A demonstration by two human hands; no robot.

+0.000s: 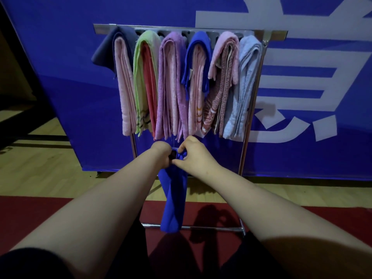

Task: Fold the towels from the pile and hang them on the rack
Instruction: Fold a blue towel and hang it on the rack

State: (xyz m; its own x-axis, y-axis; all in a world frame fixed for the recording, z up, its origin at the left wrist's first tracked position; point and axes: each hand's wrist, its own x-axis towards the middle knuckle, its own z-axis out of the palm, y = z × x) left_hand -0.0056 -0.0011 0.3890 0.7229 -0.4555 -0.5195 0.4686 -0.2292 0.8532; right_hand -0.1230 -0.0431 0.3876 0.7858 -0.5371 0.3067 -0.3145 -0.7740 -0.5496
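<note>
The left hand and right hand are close together, almost touching. The fingers of both are curled and pinching the top edge of a blue towel. The towel hangs straight down from that grip as a narrow folded strip, with its lower end in front of the rack's base bar.

Just beyond the hands stands the rack, and six bundles hang side by side from its top. From left to right these are a navy and pink one, a green and red one, a purple one, a blue and pink one, a pink and patterned one, and a pale blue one. A blue banner stands behind the rack, with wooden floor below it and a red mat nearer. The pile is not in view.

The fold looks done, so hanging is likely the next step. The main risk is the small grip: the towel is held only at its top, so a loosened pinch during the lift could let the layers fall open. Every arm appears loaded, some with two towels. Adding this one to a thick bundle could make it slide off or drag a neighbour down.
</note>
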